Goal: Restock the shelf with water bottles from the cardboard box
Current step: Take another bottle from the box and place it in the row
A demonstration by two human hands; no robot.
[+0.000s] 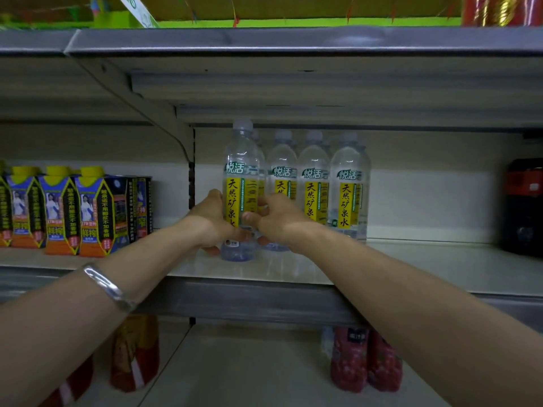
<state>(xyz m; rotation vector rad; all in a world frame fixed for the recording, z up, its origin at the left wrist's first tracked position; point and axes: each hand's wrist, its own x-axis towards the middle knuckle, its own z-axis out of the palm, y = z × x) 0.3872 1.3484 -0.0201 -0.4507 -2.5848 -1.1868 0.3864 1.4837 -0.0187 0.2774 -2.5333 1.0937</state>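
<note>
A clear water bottle with a yellow label stands upright near the front of the grey shelf. My left hand grips its lower left side, thumb across the front. My right hand curls round its lower right side. Behind and to the right stand three more water bottles in a row, with others partly hidden behind them. The cardboard box is out of view.
Juice cartons with yellow caps fill the shelf to the left, past a bracket. A dark red-capped container sits at the far right. Red pouches stand on the lower shelf. The shelf above hangs low over the bottles.
</note>
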